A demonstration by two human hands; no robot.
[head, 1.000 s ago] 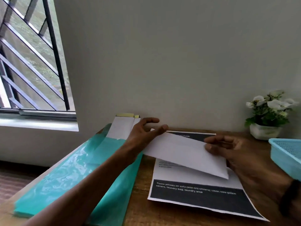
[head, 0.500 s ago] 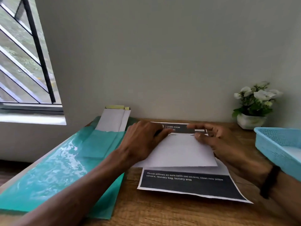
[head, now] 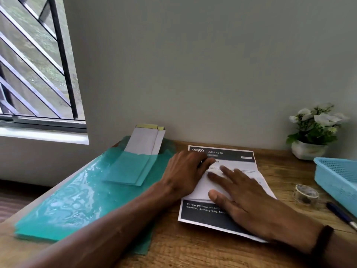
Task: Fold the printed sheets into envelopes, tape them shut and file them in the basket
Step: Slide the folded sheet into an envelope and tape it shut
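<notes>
**Head view: both hands flat on a white envelope laid over a printed sheet**

Head view, the only one: the left hand (head: 186,172) lies palm down on the left end of a white envelope (head: 202,187), its fingers lightly bent and pressing, curled round nothing; the right hand (head: 249,202) lies palm down over the envelope's right part, fingers straight and spread, thumb near the envelope's near edge; neither hand grips anything. The envelope rests on top of the printed sheet (head: 231,157), which lies flat on the wooden desk (head: 280,171) just right of a teal plastic folder (head: 77,192); more white envelopes (head: 145,141) stick out of a teal pocket at the folder's far end.

The envelope's long axis seems to run left to right, across the sheet; the sheet's long axis runs away from the person, its header toward the wall and its dark footer band nearest; how the envelope's flap faces cannot be told under the hands.

The step in hand looks like sizing the fold against the envelope; to do it well, keep the envelope square to the sheet's side edges, hold it down with one flat hand, and bring the sheet's near edge up evenly before creasing, so the fold matches the envelope and the paper does not skew.

A roll of clear tape (head: 306,194), a pen (head: 341,214) and the blue basket (head: 336,175) wait at the right; a potted plant (head: 316,132) stands by the wall.
</notes>
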